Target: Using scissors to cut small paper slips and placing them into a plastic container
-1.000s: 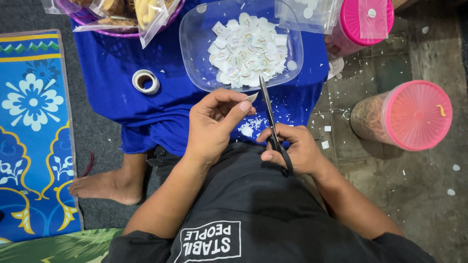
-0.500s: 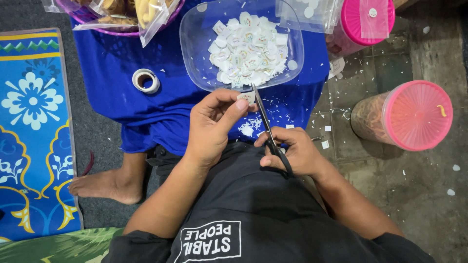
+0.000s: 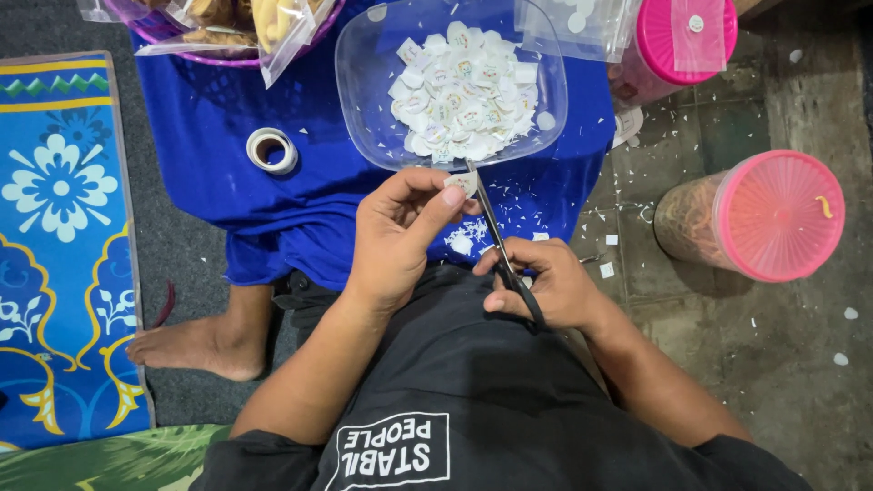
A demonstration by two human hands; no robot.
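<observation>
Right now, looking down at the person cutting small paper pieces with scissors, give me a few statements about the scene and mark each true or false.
1. The right hand holds black-handled scissors. True.
2. The left hand pinches a small white paper piece. True.
3. The clear plastic container is empty. False: it holds a pile of cut white pieces.
4. The roll of tape lies on the grey floor. False: it lies on the blue cloth.
5. Both pink-lidded jars stand at the person's left. False: right.

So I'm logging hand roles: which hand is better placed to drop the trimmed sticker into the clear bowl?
Probably left: the left hand pinches the sticker beside the bowl's rim; the right hand holds scissors.
</observation>
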